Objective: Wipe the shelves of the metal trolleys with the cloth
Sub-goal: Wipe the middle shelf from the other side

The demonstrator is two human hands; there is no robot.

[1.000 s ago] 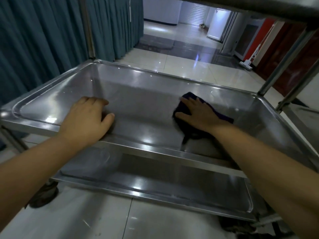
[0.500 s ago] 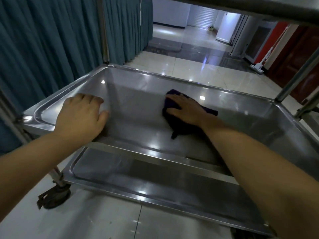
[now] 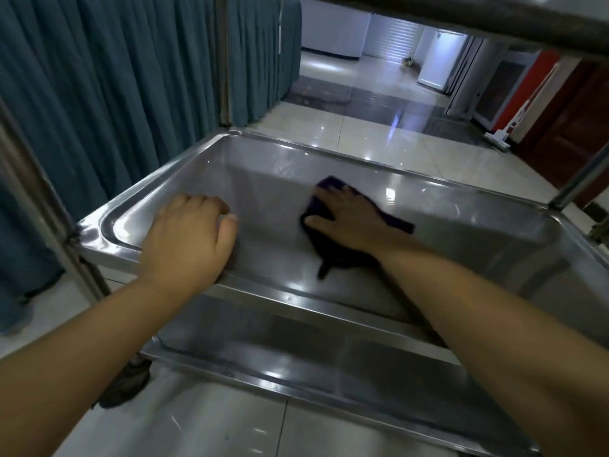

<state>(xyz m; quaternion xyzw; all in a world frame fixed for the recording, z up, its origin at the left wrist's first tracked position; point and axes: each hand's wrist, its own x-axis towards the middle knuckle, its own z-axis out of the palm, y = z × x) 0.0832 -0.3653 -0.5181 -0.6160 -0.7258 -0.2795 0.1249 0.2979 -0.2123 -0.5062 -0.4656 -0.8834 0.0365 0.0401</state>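
Note:
A steel trolley fills the view. Its middle shelf (image 3: pixel 270 179) is a shallow tray with raised rims. A dark purple cloth (image 3: pixel 333 255) lies on that shelf near its centre, and my right hand (image 3: pixel 346 219) presses flat on top of it, fingers spread. My left hand (image 3: pixel 188 239) rests palm down on the shelf's near-left part, close to the front rim, holding nothing. The bottom shelf (image 3: pixel 296 354) shows below the front rim. The top shelf's edge (image 3: pixel 461 14) crosses the upper right.
Teal curtains (image 3: pixel 99 94) hang close on the left. Trolley posts stand at the left (image 3: pixel 43 206) and right (image 3: pixel 580 173). A caster wheel (image 3: pixel 125 384) sits on the glossy tiled floor (image 3: pixel 362 133), which runs back into a corridor.
My right hand has slid the cloth leftward across the middle shelf. My left hand stays on the shelf's near-left part. The view has shifted, bringing the left post into sight.

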